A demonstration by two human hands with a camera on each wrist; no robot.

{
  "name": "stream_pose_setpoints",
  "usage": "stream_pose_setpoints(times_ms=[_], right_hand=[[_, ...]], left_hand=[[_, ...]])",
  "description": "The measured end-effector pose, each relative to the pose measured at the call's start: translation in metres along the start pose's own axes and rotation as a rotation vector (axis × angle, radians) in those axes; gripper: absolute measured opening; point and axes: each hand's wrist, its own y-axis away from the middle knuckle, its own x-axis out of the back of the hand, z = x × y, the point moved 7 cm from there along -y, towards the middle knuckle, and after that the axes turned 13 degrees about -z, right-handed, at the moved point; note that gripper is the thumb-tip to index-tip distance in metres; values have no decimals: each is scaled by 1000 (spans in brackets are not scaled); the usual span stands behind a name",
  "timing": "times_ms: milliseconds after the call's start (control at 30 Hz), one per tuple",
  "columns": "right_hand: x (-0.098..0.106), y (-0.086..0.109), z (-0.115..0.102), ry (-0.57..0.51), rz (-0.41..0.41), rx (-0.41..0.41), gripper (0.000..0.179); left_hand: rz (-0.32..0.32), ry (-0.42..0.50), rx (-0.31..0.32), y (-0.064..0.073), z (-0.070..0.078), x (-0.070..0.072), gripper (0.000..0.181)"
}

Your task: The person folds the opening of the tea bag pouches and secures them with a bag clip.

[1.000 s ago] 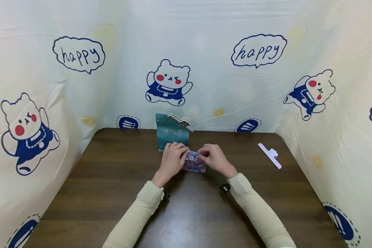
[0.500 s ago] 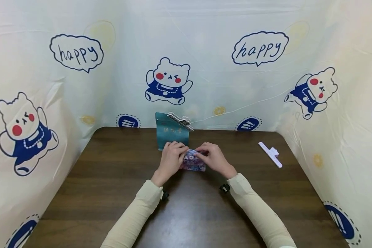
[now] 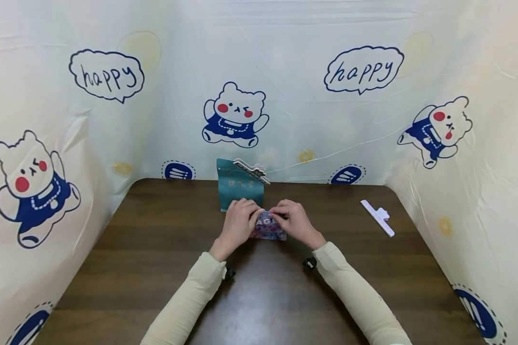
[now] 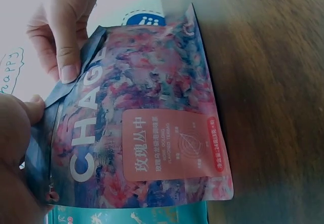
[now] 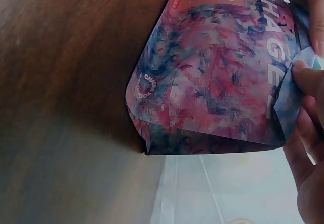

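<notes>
A blue-pink tea pouch (image 3: 269, 232) stands on the table between the two hands. Its front reads CHAGE and carries a pink label (image 4: 167, 145). My left hand (image 3: 239, 221) grips the pouch's top left corner between thumb and fingers. At the other end of the top edge, my right hand (image 3: 297, 223) pinches the dark top strip, which is bent over towards the front, as the right wrist view shows. Fingers behind the pouch are partly hidden. Just behind the left hand stands a teal pouch (image 3: 237, 184) with a sealing clip (image 3: 251, 171) slanting across its top right corner.
A white sealing clip (image 3: 377, 218) lies on the wooden table (image 3: 155, 263) at the right. Printed cloth (image 3: 293, 124) hangs round the back and both sides of the table.
The top strip of the blue-pink pouch is bent further forward and down. My right hand has shifted slightly left along the top edge, while the left hand holds nearly still.
</notes>
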Motion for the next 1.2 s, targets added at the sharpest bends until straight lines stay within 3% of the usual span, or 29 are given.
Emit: stream_pose_setpoints(times_ms=[433,633,867,1200], right_hand=[[-2,0,2,-60,-36,-30,7],[-2,2,4,-59,-41,-49,7],[-2,3,5,-89,-55,-73,8],[-1,4,4,-79,-46,-77,9]], left_hand=[[-10,-17,19,4,1,0,16],[-11,-57,-12,6,5,-2,13],[18,-4,-49,4,6,1,13],[14,-7,11,3,6,-3,13]])
